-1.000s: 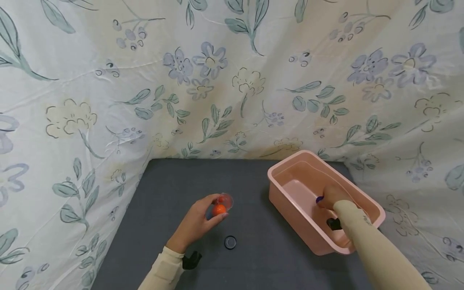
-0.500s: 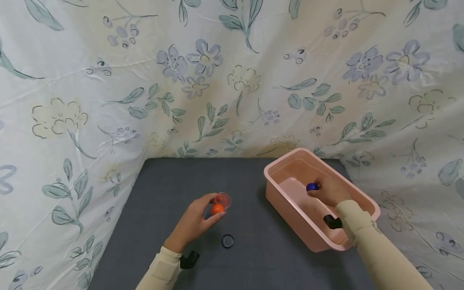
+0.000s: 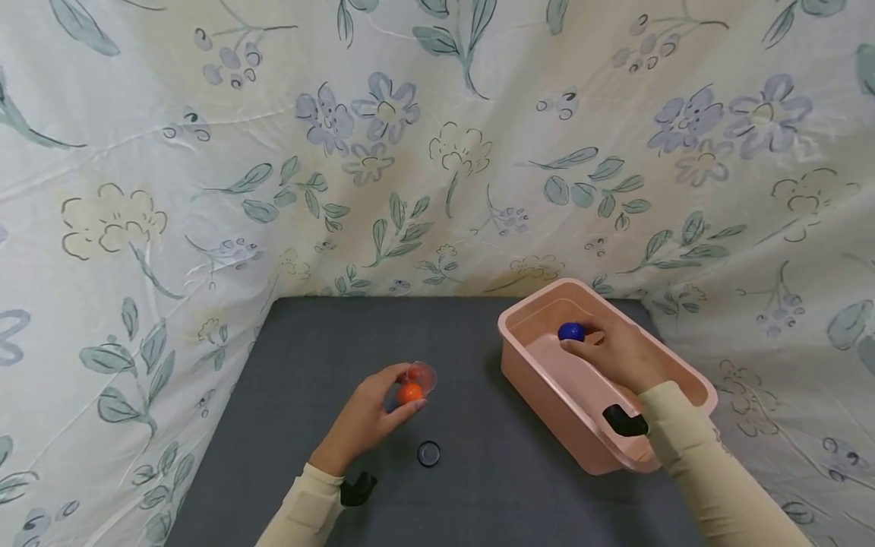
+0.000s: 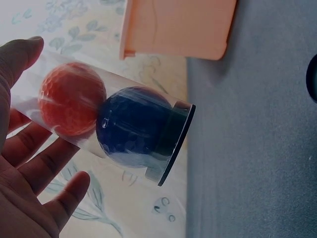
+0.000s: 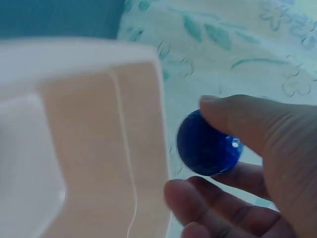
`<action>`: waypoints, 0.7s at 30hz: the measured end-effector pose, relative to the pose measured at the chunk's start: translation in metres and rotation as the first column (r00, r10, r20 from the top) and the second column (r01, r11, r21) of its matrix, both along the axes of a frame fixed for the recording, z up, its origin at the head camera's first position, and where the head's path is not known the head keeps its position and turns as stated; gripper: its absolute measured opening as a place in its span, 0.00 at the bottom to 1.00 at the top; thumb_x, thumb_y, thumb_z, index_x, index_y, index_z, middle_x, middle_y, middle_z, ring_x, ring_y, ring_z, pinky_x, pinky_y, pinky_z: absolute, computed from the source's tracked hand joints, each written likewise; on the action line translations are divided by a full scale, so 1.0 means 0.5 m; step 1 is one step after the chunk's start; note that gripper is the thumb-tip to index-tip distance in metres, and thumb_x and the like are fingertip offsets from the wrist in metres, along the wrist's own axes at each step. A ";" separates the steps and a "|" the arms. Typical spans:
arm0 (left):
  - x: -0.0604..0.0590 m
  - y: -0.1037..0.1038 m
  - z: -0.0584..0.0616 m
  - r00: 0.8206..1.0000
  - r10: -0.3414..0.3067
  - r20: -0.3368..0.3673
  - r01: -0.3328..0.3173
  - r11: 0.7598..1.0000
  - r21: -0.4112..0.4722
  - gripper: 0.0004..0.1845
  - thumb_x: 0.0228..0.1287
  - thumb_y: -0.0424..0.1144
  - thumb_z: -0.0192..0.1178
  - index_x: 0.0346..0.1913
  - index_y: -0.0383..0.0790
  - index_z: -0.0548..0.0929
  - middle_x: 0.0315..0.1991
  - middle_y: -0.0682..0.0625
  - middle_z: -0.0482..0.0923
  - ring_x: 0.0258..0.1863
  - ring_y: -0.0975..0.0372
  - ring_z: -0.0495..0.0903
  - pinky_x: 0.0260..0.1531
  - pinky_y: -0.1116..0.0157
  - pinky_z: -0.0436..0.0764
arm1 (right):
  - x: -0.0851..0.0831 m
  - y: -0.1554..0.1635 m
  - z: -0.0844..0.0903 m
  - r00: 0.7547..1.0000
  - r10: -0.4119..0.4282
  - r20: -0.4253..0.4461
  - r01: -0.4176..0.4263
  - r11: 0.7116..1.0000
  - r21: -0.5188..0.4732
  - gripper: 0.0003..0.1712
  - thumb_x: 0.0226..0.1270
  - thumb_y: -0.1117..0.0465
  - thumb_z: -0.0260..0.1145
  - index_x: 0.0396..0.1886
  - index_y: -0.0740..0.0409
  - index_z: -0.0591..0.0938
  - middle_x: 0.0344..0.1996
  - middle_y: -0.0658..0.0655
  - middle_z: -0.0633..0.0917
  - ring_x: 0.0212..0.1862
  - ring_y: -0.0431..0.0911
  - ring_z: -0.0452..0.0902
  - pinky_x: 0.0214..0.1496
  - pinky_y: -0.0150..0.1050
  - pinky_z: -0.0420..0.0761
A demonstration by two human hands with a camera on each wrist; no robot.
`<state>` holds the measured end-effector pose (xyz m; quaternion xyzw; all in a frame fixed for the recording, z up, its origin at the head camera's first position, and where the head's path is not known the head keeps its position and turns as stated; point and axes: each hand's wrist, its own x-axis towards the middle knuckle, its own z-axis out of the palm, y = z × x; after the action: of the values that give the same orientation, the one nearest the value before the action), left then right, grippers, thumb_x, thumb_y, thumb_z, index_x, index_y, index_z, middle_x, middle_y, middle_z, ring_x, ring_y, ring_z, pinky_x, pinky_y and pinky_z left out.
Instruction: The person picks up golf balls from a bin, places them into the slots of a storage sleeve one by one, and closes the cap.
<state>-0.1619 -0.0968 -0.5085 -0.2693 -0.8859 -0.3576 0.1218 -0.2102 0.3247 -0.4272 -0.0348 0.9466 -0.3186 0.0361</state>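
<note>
My left hand [image 3: 369,414] grips a clear plastic tube [image 3: 424,374] over the table, its open end facing up. Inside sit an orange golf ball [image 4: 73,99] and, below it, a blue golf ball [image 4: 134,126]. A dark cap [image 4: 178,145] closes the tube's lower end. Another blue golf ball [image 3: 571,332] is pinched between the thumb and fingers of my right hand [image 3: 618,353], which is over the pink bin [image 3: 554,418] in the head view. A round dark cap [image 3: 428,454] lies on the table just right of my left wrist.
The pink bin stands angled on the right part of the dark grey table [image 3: 328,334], its high walls between both hands. A floral-patterned cloth [image 3: 383,190] hangs behind the table and along its sides.
My right hand has come up from the bin's floor with the blue golf ball and shifted toward its far left. My left hand keeps holding the tube in place.
</note>
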 end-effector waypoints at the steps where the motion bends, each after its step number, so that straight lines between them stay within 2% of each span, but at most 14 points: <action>1: 0.000 0.000 0.000 1.000 0.000 0.000 0.000 1.000 -0.001 0.28 0.66 0.50 0.72 0.65 0.46 0.78 0.56 0.52 0.84 0.52 0.62 0.84 0.54 0.55 0.86 | 0.003 -0.006 0.003 1.000 -0.003 -0.011 0.003 1.000 -0.022 0.42 0.70 0.36 0.68 0.71 0.60 0.76 0.61 0.66 0.83 0.52 0.58 0.83 0.48 0.50 0.87; 6: -0.002 -0.001 0.002 1.000 0.006 0.001 -0.006 1.000 -0.012 0.28 0.66 0.49 0.72 0.65 0.46 0.78 0.56 0.52 0.84 0.52 0.62 0.84 0.54 0.55 0.86 | 0.009 -0.039 0.003 0.993 -0.010 -0.117 -0.004 0.993 -0.120 0.37 0.69 0.39 0.71 0.68 0.58 0.80 0.57 0.65 0.84 0.42 0.54 0.84 0.36 0.38 0.86; 11: -0.003 -0.002 0.002 1.000 -0.005 -0.006 0.005 1.000 -0.009 0.28 0.66 0.49 0.72 0.66 0.46 0.78 0.56 0.52 0.84 0.52 0.62 0.84 0.53 0.56 0.86 | 0.013 -0.076 -0.012 0.974 0.019 -0.225 -0.059 0.984 -0.171 0.27 0.68 0.45 0.74 0.61 0.51 0.85 0.51 0.58 0.87 0.37 0.49 0.84 0.34 0.35 0.84; 16: -0.003 -0.002 0.003 1.000 -0.005 -0.021 0.005 1.000 -0.003 0.29 0.65 0.49 0.73 0.66 0.46 0.78 0.55 0.52 0.84 0.52 0.62 0.84 0.53 0.56 0.86 | 0.025 -0.123 -0.018 0.972 0.081 -0.221 -0.135 0.960 -0.246 0.26 0.68 0.47 0.75 0.62 0.50 0.84 0.50 0.56 0.87 0.38 0.46 0.83 0.36 0.35 0.85; 21: 0.000 0.000 0.006 0.999 0.000 -0.038 -0.001 1.000 -0.011 0.28 0.65 0.49 0.73 0.65 0.45 0.78 0.55 0.51 0.85 0.51 0.61 0.84 0.52 0.55 0.86 | 0.035 -0.177 -0.027 0.977 0.126 -0.172 -0.181 0.916 -0.357 0.28 0.67 0.48 0.76 0.64 0.52 0.84 0.50 0.56 0.86 0.37 0.46 0.84 0.38 0.36 0.86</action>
<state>-0.1618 -0.0969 -0.5054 -0.2765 -0.8854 -0.3476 0.1371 -0.1927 0.2360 -0.4405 -0.1386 0.8638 -0.4842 -0.0155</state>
